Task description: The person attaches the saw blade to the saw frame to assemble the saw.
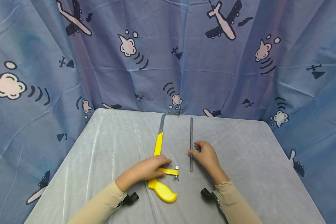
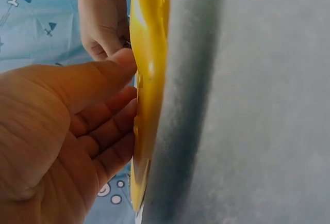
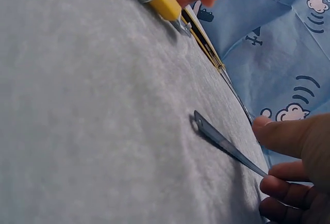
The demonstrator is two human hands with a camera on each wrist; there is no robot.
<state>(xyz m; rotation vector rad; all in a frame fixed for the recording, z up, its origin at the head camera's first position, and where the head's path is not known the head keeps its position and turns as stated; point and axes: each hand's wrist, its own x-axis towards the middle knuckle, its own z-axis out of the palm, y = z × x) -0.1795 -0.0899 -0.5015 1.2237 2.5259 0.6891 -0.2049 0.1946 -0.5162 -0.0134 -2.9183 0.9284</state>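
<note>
A hacksaw frame (image 1: 158,144) with a yellow handle (image 1: 163,192) and a grey curved front lies flat on the cloth. My left hand (image 1: 148,168) rests over its yellow part; in the left wrist view the thumb (image 2: 111,69) and fingertips touch the yellow frame (image 2: 149,74) without closing round it. A metal pin and wing nut (image 1: 176,177) stick out of the frame's short arm. To the right lies a thin dark hacksaw blade (image 1: 191,130), a hole at its near end. My right hand (image 1: 208,158) is at the blade, thumb and fingers spread apart; fingertips meet it in the right wrist view (image 3: 232,150).
A grey cloth covers the table (image 1: 240,149). Behind it and at both sides hangs a blue curtain (image 1: 156,62) printed with planes and clouds. Black wrist devices (image 1: 131,199) sit under both sleeves.
</note>
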